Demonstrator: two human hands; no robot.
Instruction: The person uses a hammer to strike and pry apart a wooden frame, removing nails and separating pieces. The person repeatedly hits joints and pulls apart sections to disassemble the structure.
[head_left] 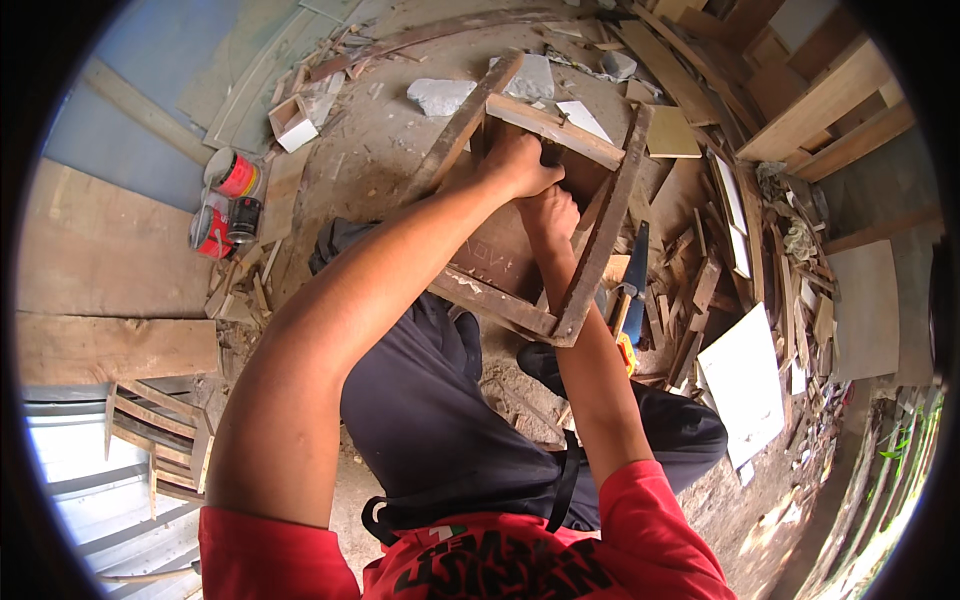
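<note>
In front of my legs stands a worn wooden frame (pixel 605 250) with long side rails and a brown panel inside, like an upturned stool or small table. A paler crossbar (pixel 556 130) spans its far end. Close behind that bar is my left hand (pixel 515 165), curled closed near a small dark object (pixel 551 152) that I cannot make out. My right hand (pixel 548 212) is inside the frame just nearer to me, its fingers closed against the left hand. What either hand grips is hidden by the fingers.
A handsaw (pixel 634 285) with a yellow-orange handle rests right of the frame. Scrap wood (pixel 690 290) and a white board (pixel 745 380) clutter the right. Red paint cans (pixel 232 175) stand at left. Pale stone chunks (pixel 440 96) lie beyond the frame.
</note>
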